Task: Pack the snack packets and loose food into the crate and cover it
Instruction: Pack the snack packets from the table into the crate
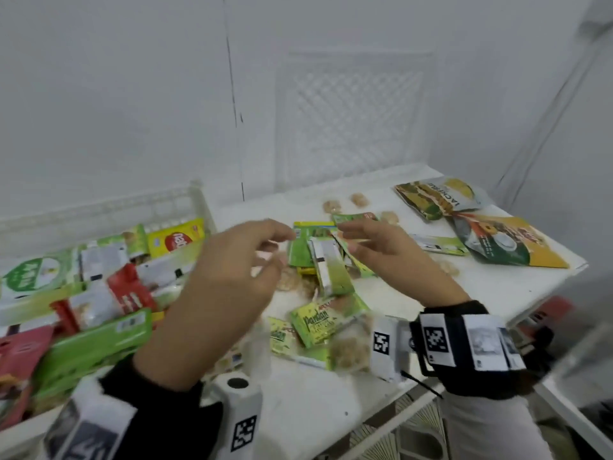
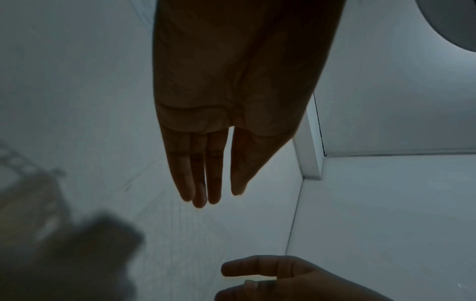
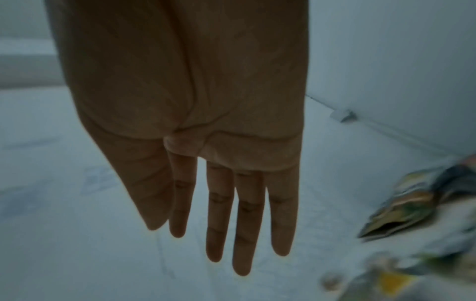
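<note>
A white crate stands at the left of the white table, filled with green, red and white snack packets. A heap of green packets lies mid-table, with a "Pandan" packet nearer me. Loose biscuits are scattered behind the heap. My left hand hovers over the heap's left side, fingers relaxed and holding nothing. My right hand hovers over its right side, likewise holding nothing. Both wrist views show straight fingers: left hand, right hand. A white lattice lid leans on the wall.
Two large pouches lie at the table's far right: a jackfruit pouch and a green-and-yellow pouch. The table's right edge drops off beside them. A blurred red item shows below that edge. White walls close in behind.
</note>
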`<action>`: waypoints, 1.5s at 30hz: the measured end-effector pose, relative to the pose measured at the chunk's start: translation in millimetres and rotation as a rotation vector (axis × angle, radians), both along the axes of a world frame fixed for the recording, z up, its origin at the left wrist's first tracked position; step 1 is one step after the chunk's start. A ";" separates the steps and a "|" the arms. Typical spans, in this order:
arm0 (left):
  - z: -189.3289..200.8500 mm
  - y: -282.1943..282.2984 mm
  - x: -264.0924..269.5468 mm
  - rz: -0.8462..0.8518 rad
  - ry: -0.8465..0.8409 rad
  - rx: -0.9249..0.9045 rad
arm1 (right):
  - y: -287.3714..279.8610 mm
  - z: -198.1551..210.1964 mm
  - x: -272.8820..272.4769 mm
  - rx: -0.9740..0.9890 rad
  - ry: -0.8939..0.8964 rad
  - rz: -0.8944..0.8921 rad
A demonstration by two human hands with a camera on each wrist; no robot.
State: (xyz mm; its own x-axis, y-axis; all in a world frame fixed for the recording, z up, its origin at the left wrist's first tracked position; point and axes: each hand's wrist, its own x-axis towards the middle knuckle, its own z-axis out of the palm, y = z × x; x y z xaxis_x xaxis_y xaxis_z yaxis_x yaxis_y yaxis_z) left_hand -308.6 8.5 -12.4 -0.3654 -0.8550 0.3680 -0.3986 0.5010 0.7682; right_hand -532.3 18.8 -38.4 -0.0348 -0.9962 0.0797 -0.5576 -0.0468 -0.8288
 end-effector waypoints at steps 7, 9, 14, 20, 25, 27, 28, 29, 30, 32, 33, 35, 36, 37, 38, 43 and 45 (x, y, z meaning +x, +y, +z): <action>-72.8 17.8 -76.3 -0.398 -0.970 0.156 | 14.1 -48.9 -101.6 0.172 0.053 -0.078; -81.4 17.0 -88.5 -0.313 -1.096 0.162 | 11.9 -49.2 -125.9 0.203 0.087 -0.048; -104.3 6.2 -79.1 -0.249 -1.214 0.180 | -22.7 -32.0 -185.0 0.265 0.459 0.066; -112.7 -1.1 -72.6 -0.241 -1.258 0.139 | -87.9 -44.8 -216.8 0.504 1.013 0.245; -110.8 -10.3 -76.4 -0.225 -1.324 0.072 | -115.9 -55.5 -219.1 0.559 1.056 0.304; -110.5 -13.8 -76.2 -0.225 -1.331 0.065 | -120.9 -56.7 -221.9 0.562 1.022 0.298; -111.8 -14.8 -75.5 -0.213 -1.336 0.049 | -123.4 -57.0 -224.5 0.556 1.014 0.302; -112.4 -14.9 -75.2 -0.192 -1.325 0.028 | -124.5 -57.1 -227.9 0.543 1.004 0.301; -113.1 -13.3 -74.4 -0.167 -1.307 0.007 | -126.2 -55.3 -230.5 0.521 0.983 0.296; -111.9 -7.8 -72.6 -0.142 -1.251 -0.092 | -128.7 -49.8 -233.7 0.440 0.884 0.264; -109.3 -5.3 -71.4 -0.133 -1.238 -0.167 | -131.1 -46.2 -231.9 0.359 0.817 0.242; -102.8 1.4 -70.7 -0.093 -1.201 -0.264 | -136.7 -40.7 -221.9 0.143 0.703 0.197; -101.4 4.4 -70.8 -0.074 -1.169 -0.266 | -139.2 -39.2 -212.9 0.054 0.678 0.211; -100.3 6.7 -71.6 -0.052 -1.140 -0.259 | -141.2 -38.6 -202.0 -0.005 0.681 0.269; -99.6 8.6 -72.5 -0.035 -1.116 -0.245 | -143.3 -39.7 -191.0 -0.040 0.716 0.356; -94.0 12.4 -72.0 0.070 -1.092 -0.211 | -155.6 -57.0 -150.5 0.157 1.030 0.660; -90.6 10.4 -72.4 0.111 -1.067 -0.189 | -160.7 -56.0 -144.7 0.373 1.059 0.731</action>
